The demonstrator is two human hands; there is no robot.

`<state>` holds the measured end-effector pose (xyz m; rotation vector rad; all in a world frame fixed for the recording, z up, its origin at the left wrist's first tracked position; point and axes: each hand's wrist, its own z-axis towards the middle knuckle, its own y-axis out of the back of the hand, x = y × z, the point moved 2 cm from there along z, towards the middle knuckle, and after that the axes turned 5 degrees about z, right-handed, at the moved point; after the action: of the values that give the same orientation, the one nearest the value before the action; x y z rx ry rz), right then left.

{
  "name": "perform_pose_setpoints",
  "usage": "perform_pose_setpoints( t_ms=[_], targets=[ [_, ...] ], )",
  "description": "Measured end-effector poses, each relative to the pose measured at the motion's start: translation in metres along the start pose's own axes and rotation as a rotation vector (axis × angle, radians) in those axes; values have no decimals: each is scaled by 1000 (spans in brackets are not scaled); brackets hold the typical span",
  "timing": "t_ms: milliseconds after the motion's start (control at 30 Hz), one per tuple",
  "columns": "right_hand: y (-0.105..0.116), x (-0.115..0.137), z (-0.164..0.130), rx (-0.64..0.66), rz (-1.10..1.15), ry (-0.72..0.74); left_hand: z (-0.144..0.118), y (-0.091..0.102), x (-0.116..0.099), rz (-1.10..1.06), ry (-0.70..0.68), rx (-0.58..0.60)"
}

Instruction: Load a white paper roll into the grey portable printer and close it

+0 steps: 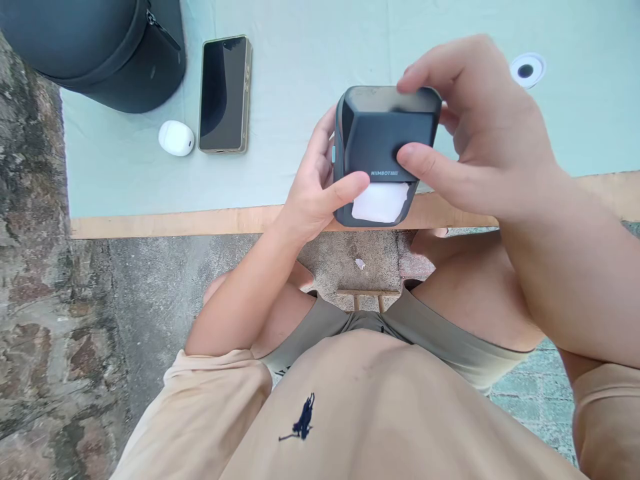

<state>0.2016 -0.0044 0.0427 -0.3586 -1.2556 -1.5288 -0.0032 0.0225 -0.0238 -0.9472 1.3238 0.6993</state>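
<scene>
A small dark grey label printer [383, 143] is held up over the table's front edge, between both hands. My left hand [315, 190] grips its left side, thumb lying across the lower front. My right hand [480, 127] clasps it from the right, fingers over the top and thumb pressed on the front face. A white label [380, 202] sticks out of the slot at the printer's bottom.
The table [310, 60] is covered in pale green with a wooden front edge. A phone [224, 93] lies face up at the left, next to a white earbud case [176, 138] and a dark zippered bag [105, 47]. A white round disc [527, 69] lies far right. A stone wall borders the left.
</scene>
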Motion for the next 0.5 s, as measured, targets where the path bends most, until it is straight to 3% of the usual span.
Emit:
perform_pose_setpoints(
  t_ms=[167, 500],
  targets=[
    [-8, -8, -5, 89, 230, -189, -10, -8, -8, -22, 49, -37],
    [-9, -7, -3, 71, 234, -211, -7, -7, -7, -26, 43, -12]
  ],
)
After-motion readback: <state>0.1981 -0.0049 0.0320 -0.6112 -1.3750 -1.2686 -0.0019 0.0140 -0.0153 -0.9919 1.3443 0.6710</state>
